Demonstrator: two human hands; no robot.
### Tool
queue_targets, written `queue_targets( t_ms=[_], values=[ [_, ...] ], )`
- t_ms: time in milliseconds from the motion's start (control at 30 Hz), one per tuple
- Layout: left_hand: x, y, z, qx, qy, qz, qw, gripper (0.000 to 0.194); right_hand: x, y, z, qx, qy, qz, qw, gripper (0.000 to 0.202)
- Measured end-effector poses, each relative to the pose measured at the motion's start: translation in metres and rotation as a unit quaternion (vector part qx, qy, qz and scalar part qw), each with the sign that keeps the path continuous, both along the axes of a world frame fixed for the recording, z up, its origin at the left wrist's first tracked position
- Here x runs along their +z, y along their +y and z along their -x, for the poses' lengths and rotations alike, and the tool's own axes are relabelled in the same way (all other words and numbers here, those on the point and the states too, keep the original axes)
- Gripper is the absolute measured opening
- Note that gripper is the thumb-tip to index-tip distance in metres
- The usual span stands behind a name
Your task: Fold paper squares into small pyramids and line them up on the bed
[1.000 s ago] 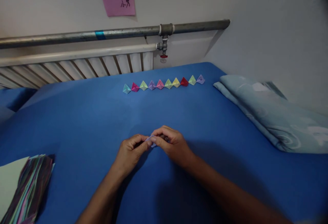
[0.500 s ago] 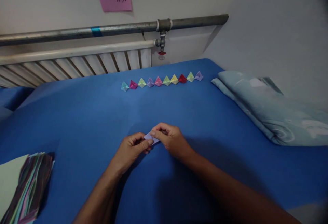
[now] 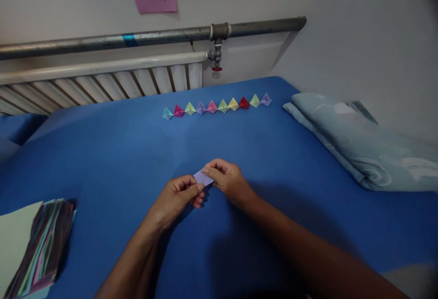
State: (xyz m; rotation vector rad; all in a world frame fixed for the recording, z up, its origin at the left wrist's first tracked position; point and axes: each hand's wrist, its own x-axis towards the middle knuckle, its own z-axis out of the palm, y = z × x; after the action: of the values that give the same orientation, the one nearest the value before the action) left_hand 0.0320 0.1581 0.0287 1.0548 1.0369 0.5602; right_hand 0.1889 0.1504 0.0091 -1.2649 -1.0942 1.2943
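A small folded piece of lilac paper (image 3: 204, 178) is held between both hands above the blue bed surface. My left hand (image 3: 179, 196) pinches its lower left side, thumb on top. At its upper right side, my right hand (image 3: 227, 179) grips it between thumb and fingers. A crease or edge shows across the paper's face; its underside is hidden by my fingers. Beyond the hands lies a row of several small folded paper pieces (image 3: 212, 106) in blue, pink, green, purple, yellow and red.
A stack of coloured paper sheets (image 3: 20, 226) lies at the lower left. To the right is a folded pale blue-green blanket (image 3: 349, 139). Behind the blue bed (image 3: 112, 153) run a white radiator (image 3: 102, 67) and a metal pipe (image 3: 171, 37) with a red-handled valve (image 3: 216, 68).
Both hands still hold the lilac paper, which has risen slightly in view. More of its face shows between my fingers. The row of folded pieces stays put.
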Motion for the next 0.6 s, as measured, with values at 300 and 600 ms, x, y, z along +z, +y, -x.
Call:
queue_targets(
  t_ms=[300, 600],
  values=[
    [0.000, -0.006, 0.000, -0.036, 0.006, 0.015, 0.999, 0.030, 0.009, 0.002, -0.006, 0.061, -0.005, 0.060, 0.996, 0.009],
    [0.001, -0.064, 0.040, 0.063, 0.262, -0.249, 0.930, 0.023, 0.005, -0.042, -0.002, 0.240, -0.158, 0.070, 0.955, 0.005]
  ],
)
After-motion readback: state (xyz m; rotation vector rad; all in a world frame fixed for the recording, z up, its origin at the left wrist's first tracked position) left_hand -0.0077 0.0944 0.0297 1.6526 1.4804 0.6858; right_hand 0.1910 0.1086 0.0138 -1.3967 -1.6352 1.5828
